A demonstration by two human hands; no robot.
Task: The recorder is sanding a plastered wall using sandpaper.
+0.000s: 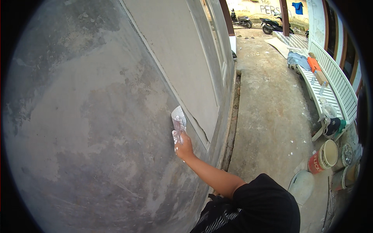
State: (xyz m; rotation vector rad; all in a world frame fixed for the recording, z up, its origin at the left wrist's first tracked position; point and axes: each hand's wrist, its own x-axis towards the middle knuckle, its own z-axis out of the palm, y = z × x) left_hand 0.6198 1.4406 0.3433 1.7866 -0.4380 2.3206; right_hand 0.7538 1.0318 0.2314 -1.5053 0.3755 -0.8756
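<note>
My right hand [184, 146] is closed around a putty knife [178, 119] held upright, its wide blade pointing up. White filler smears the blade and my fingers. The blade is at the grey plastered wall [101, 128], beside the lower end of the slanting edge of a pale framed panel [182, 50]; whether it touches cannot be made out. A dark, uneven gap runs along the panel's lower edge, just right of the blade. Lighter patches of skim coat cover much of the wall. My left hand is out of view.
A narrow gutter [234, 112] follows the wall's foot beside a concrete walkway [268, 112]. On the right stand a white slatted bench [312, 83] with cloths and bottles, a red-and-white bucket [319, 162], more pails and a pale lid-like board [302, 187]. Motorbikes [272, 26] are parked beyond.
</note>
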